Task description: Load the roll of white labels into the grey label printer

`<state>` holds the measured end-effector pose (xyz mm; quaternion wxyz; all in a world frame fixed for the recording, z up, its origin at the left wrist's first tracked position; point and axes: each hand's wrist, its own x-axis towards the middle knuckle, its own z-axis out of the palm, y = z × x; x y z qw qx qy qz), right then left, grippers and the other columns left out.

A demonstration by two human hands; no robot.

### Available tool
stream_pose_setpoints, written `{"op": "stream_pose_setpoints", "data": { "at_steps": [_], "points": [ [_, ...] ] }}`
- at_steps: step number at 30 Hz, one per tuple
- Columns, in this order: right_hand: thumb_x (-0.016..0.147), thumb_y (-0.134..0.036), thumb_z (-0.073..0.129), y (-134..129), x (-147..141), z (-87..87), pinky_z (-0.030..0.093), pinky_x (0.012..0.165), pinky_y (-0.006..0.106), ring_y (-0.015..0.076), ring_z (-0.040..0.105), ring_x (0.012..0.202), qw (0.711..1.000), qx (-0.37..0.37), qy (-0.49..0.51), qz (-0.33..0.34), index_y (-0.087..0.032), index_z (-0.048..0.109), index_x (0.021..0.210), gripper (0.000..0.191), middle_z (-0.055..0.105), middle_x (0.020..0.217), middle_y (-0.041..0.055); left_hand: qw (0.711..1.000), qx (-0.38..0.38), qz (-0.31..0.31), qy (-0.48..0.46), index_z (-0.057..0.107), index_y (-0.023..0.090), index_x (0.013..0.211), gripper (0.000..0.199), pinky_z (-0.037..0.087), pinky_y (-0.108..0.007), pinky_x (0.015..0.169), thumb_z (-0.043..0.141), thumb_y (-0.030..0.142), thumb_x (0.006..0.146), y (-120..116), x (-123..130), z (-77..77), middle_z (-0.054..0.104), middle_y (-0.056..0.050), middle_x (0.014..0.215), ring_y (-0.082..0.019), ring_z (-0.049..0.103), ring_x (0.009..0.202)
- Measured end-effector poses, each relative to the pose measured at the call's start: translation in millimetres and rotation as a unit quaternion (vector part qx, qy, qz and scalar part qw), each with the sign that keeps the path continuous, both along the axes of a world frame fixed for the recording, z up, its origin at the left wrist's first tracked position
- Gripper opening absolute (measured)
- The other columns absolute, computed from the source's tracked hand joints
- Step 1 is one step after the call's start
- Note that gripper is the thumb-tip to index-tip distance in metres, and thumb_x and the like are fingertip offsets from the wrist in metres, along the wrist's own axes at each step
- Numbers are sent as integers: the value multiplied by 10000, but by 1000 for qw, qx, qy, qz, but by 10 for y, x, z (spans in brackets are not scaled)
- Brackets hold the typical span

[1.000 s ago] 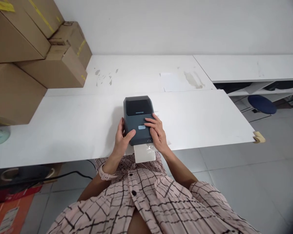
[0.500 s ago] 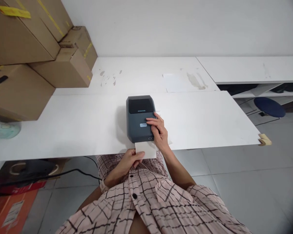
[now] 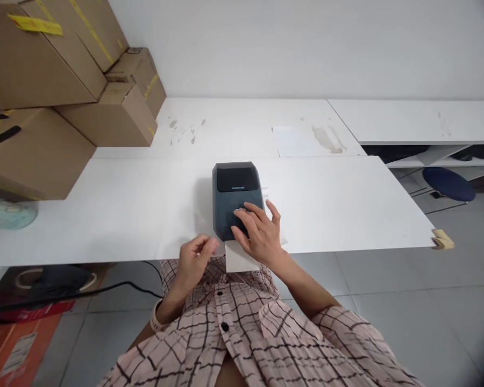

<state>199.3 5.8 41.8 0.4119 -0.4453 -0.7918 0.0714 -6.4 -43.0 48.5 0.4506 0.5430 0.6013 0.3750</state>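
Observation:
A dark blue-grey box-shaped device with a glossy black top panel stands on the white table near its front edge. White paper sticks out from the device's front and hangs past the table edge. My right hand rests over the front right of the device, fingers spread, fingertips on its top around the small button. Just left of the paper, my left hand is off it, fingers curled together with nothing visible in them.
Cardboard boxes are stacked at the back left. A greenish container stands at the left edge. A paper sheet lies behind the device. A blue stool stands right, and a cable hangs below left.
My left hand has let go of the paper and moved left and slightly up. My right hand has shifted from the device's right side further over its top, covering the button.

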Motion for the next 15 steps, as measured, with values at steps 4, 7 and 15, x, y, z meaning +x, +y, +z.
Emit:
{"op": "stream_pose_setpoints", "data": {
  "at_steps": [4,7,15],
  "points": [
    [1002,-337,600,-10,-27,19,307,1245,528,274,700,1226,999,-17,-27,12,-320,644,1235,237,787,1163,51,993,92,50,46,605,240,1385,517,506,-403,1044,572,530,959,128,63,-103,640,-112,1422,-279,608,1275],
    [994,-328,613,-43,9,-23,363,1215,554,285,671,1269,1000,-19,1,18,-324,625,1281,287,768,1216,57,997,71,-1,10,267,262,1640,857,333,-468,1251,644,533,920,165,217,-245,286,-122,1725,-328,325,1566],
    [1035,-413,519,-368,76,-332,428,1193,587,305,485,1466,939,-127,287,-138,-305,470,1515,495,520,1562,121,998,32,-6,-53,105,254,1681,963,311,-471,1277,619,584,938,129,278,-393,170,-126,1761,-337,233,1608]
  ]
}}
